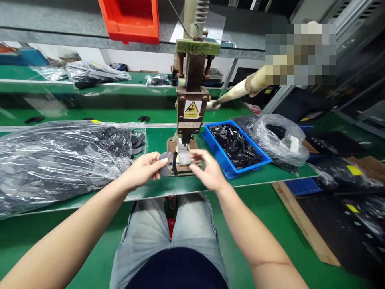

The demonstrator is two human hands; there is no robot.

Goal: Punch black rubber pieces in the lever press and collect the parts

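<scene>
My left hand (143,170) is closed on a flat grey disc-shaped part (165,163) at the foot of a small hand press (191,105). My right hand (207,168) reaches to the press base (180,165), fingers pinched near a small part on the fixture; what it grips I cannot make out. A dark curved piece (175,162) stands on the base between the two hands. The press carries a yellow warning label and a long pale lever (240,87) sticking out to the right.
A large clear bag of grey discs (60,160) lies on the green bench at left. A blue tray of small black parts (237,146) sits right of the press, with another plastic bag (276,138) beyond it. An orange bin (132,20) stands on the shelf above.
</scene>
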